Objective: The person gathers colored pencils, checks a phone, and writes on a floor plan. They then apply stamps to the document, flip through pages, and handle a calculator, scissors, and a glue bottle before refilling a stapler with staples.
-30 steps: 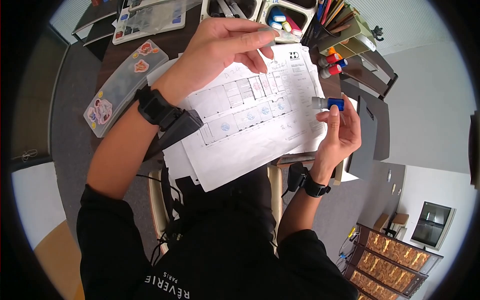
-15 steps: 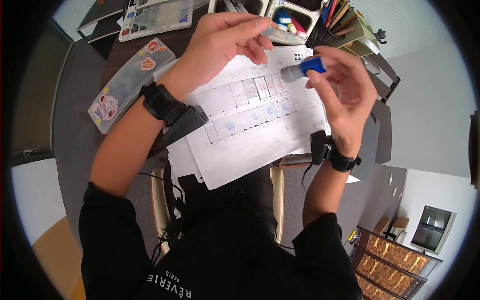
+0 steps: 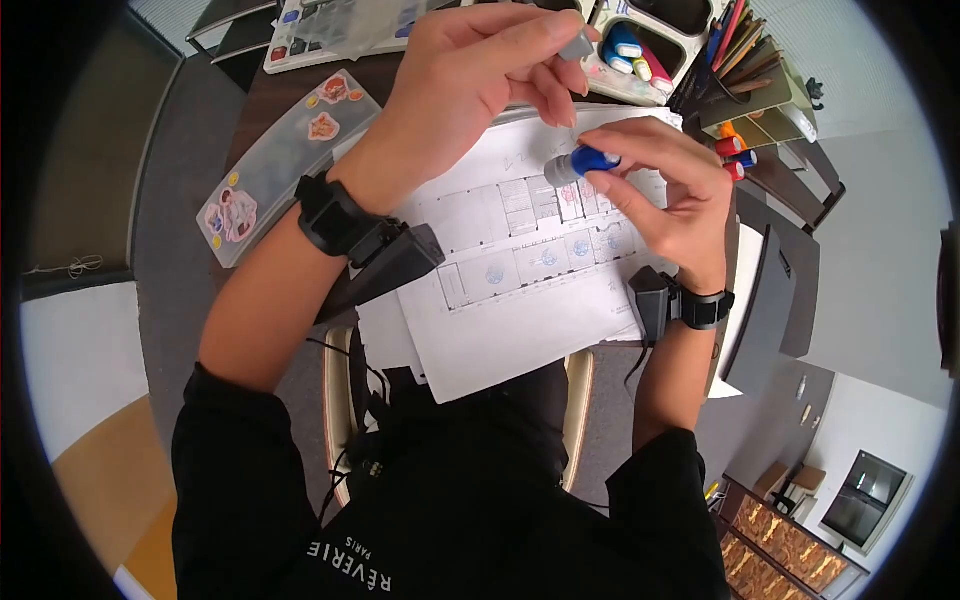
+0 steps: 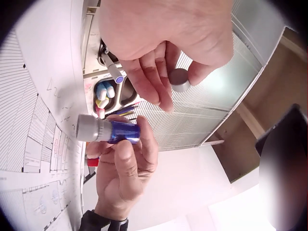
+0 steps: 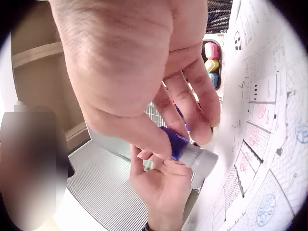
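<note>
My right hand pinches a small stamp between thumb and fingers, gripping its blue body. The stamp's grey end points left over the printed floor plan sheet. Raised above the back of the papers, my left hand pinches a small grey cap between thumb and finger. In the left wrist view the round cap sits above and apart from the stamp. Blue and red round marks are printed on the plan.
A clear pencil case with stickers lies to the left. At the back stand a white organizer holding markers and a holder full of pencils. More red and blue stamps stand at the right. A paint box lies at the back left.
My right hand has brought the stamp from the right edge of the papers leftward and up, closer to my left hand. The left hand keeps hold of the cap. The head view has shifted slightly.
</note>
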`<state>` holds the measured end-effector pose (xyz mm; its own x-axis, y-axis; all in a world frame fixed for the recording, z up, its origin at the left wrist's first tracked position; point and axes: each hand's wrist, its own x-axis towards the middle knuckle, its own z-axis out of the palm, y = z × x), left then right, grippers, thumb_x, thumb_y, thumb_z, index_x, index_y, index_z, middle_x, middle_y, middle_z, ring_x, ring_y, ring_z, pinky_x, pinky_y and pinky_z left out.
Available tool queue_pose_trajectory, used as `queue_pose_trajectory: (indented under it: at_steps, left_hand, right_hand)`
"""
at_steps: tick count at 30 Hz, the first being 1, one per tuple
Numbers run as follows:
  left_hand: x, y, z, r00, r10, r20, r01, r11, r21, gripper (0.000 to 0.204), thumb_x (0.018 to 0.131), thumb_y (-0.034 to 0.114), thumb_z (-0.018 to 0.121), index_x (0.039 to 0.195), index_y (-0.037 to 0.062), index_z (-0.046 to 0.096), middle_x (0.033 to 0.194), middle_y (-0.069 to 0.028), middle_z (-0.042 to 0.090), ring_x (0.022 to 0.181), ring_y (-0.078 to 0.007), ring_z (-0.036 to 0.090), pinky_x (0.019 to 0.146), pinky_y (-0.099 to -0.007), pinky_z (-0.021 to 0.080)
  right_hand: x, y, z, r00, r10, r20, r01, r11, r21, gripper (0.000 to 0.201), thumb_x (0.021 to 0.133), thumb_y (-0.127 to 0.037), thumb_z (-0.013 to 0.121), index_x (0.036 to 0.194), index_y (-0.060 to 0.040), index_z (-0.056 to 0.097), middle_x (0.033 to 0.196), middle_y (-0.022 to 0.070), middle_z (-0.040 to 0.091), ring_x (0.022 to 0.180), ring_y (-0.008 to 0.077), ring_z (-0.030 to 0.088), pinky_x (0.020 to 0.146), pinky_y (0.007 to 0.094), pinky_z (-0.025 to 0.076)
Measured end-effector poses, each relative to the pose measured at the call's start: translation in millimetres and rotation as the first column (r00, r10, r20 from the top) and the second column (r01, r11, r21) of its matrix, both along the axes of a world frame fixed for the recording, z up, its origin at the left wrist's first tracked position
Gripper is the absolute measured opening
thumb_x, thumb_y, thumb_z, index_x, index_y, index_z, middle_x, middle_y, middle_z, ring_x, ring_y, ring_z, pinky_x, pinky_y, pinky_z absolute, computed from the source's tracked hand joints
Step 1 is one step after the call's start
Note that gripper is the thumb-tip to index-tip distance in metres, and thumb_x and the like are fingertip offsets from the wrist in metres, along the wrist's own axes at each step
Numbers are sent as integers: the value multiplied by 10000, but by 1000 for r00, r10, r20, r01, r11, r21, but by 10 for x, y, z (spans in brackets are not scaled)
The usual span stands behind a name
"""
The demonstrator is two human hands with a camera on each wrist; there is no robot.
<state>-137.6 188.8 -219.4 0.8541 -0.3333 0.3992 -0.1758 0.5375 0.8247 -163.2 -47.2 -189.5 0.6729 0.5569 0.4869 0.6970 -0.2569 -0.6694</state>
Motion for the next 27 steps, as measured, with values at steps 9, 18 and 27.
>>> queue_pose_trajectory:
  at_steps: [9, 18, 27]
  left_hand:
    - [68, 55, -54, 998, 11, 58, -11, 1000, 8, 357, 1046, 202, 514, 1288, -41, 615, 1095, -172, 693, 761, -192, 662, 723, -309, 537]
    - [-64, -81, 78, 993, 114, 25, -116, 986, 117, 418, 999, 120, 593, 1385, -28, 535, 1117, -156, 672, 767, -166, 645, 701, -273, 513]
    - [-69, -93, 123, 992, 120, -33, -117, 989, 88, 387, 945, 70, 672, 1308, -40, 598, 1004, -122, 686, 763, -188, 687, 665, -299, 539]
  right_hand:
    - [-61, -20, 7, 992, 95, -85, -97, 995, -27, 327, 759, 44, 785, 1063, -77, 779, 960, 89, 718, 769, 170, 667, 647, 270, 529]
    - [-69, -38, -19, 993, 110, -52, -111, 994, -17, 294, 771, -3, 794, 1056, -68, 764, 918, 85, 707, 731, 185, 659, 625, 295, 517]
    - [26, -128, -127, 955, -2, -295, 74, 970, 232, 252, 806, -23, 816, 1023, 12, 692, 808, 51, 705, 640, 66, 605, 587, 231, 476]
